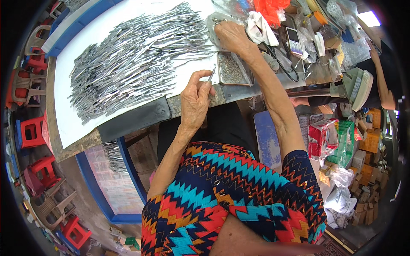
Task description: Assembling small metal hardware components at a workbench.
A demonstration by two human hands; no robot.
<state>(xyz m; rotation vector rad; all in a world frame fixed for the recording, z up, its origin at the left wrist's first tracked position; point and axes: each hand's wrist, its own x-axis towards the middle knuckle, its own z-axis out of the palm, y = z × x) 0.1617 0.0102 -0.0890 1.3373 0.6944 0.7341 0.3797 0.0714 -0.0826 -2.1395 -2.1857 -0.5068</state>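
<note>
A thin metal piece [212,74] is pinched upright between the thumb and forefinger of my left hand [195,101], just beyond the table's near edge. My right hand [233,37] is farther forward, its fingers curled down at a clear plastic bag [212,26] of small dark bits. Its fingertips are hidden, so what they grip cannot be made out. Nearer to me than that hand sits a shallow tray [220,76] of tiny metal parts. Left of both hands, a wide heap of slim grey metal strips [136,59] covers a white sheet [64,123].
A phone-like device [294,40], a white cloth [259,28] and a red plastic bag [271,10] crowd the table's right. A lamp head [357,88] juts out there, near another person's arm [386,81]. Below the table's left stands a blue-rimmed tray [95,187]; red stools [32,131] line the left.
</note>
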